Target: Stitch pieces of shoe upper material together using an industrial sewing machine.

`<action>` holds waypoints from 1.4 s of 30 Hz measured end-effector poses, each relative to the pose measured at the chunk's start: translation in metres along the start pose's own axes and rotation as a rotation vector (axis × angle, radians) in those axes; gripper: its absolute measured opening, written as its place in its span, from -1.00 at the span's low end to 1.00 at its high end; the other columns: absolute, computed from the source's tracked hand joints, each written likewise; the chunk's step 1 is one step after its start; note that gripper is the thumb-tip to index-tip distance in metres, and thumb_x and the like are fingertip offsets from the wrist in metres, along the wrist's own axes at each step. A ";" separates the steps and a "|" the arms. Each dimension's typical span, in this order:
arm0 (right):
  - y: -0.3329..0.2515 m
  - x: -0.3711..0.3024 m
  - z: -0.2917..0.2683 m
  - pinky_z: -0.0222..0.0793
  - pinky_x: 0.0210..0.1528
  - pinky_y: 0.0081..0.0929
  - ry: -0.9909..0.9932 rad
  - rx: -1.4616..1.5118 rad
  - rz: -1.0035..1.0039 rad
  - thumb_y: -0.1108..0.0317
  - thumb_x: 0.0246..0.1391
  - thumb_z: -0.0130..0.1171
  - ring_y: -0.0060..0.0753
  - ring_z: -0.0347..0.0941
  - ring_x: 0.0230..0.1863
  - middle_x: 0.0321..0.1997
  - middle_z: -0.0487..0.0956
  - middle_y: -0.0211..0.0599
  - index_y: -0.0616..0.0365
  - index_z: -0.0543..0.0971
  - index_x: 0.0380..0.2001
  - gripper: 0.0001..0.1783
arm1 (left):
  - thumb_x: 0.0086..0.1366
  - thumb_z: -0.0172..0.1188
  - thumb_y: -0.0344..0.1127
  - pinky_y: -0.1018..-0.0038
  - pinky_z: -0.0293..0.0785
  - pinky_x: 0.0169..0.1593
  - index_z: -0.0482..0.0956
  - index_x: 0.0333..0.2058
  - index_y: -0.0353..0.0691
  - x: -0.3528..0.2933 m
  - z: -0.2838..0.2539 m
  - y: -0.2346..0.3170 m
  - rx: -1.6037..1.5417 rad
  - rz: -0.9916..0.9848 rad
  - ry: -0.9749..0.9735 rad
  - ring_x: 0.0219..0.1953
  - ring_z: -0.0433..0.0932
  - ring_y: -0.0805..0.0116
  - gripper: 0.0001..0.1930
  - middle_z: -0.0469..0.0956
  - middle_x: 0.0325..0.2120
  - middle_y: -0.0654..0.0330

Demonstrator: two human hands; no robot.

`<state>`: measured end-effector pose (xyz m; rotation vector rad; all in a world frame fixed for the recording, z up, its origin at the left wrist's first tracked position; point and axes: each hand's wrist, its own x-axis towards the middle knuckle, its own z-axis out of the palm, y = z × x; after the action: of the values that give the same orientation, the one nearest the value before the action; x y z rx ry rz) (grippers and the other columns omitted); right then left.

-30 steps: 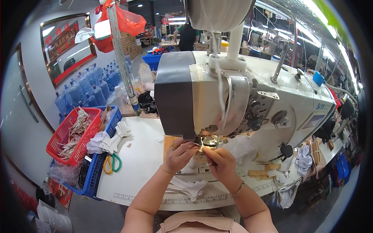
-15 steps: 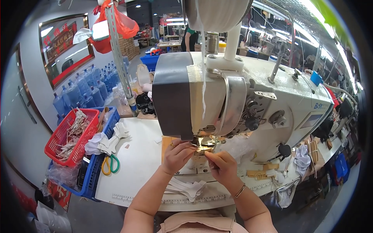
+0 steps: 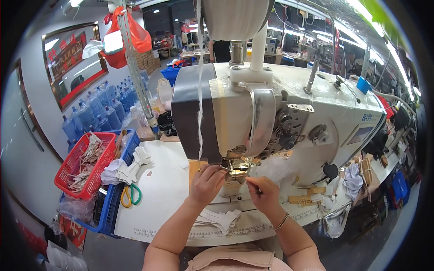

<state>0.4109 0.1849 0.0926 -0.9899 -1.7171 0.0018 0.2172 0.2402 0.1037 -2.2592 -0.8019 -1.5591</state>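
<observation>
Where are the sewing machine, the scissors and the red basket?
Sewing machine (image 3: 263, 110): head view, on its silver front cover.
Scissors (image 3: 131, 195): head view, where the yellow and green handles meet.
Red basket (image 3: 100, 168): head view, on its right wall.

Off-white and dark grey machine (image 3: 260, 113), white table (image 3: 162, 180), red basket (image 3: 96, 180), blue crate (image 3: 105, 217), yellow-and-green scissors (image 3: 131, 204), white cutouts (image 3: 219, 220), blue bottles (image 3: 95, 108), beige garment (image 3: 230, 260), red bag (image 3: 140, 38)

Scissors (image 3: 131, 194) on the table (image 3: 165, 180), between crate (image 3: 110, 208) and sewing machine (image 3: 235, 113)

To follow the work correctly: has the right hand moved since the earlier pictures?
Yes: the right hand has moved rightward and slightly back, judged against the sewing machine.
</observation>
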 end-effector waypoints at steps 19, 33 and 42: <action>0.010 0.019 0.004 0.05 -0.62 -0.76 0.104 0.865 0.674 0.44 0.16 0.04 -0.73 0.22 -0.62 -0.40 0.55 -0.34 0.13 0.49 -0.19 -0.85 | -0.13 0.29 -0.53 0.43 0.45 -0.24 0.57 -0.38 -0.19 -0.005 0.000 -0.006 -0.001 -0.057 0.026 -0.28 0.49 0.24 -0.75 0.52 -0.38 0.26; 0.002 0.013 -0.005 0.04 -0.62 -0.80 0.137 0.985 0.850 0.42 0.09 0.16 -0.76 0.21 -0.63 -0.45 0.55 -0.38 0.18 0.55 -0.32 -0.90 | -0.20 0.26 -0.55 0.36 0.45 -0.17 0.58 -0.30 -0.15 0.002 -0.017 0.002 -0.148 0.022 -0.065 -0.23 0.52 0.22 -0.63 0.49 -0.33 0.26; -0.019 -0.122 -0.052 0.40 -0.12 -0.24 -0.595 -0.281 0.136 0.58 -0.23 0.14 -0.04 0.43 -0.12 -0.16 0.52 -0.21 0.08 0.54 -0.23 -0.63 | 0.10 0.28 -0.26 0.40 0.45 -0.21 0.55 -0.31 -0.24 0.024 -0.041 -0.020 -0.750 -0.223 -0.436 -0.30 0.52 0.20 -0.77 0.49 -0.38 0.14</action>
<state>0.4474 0.0750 0.0255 -1.4126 -2.2253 0.1619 0.1803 0.2412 0.1401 -3.2270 -0.6472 -1.6811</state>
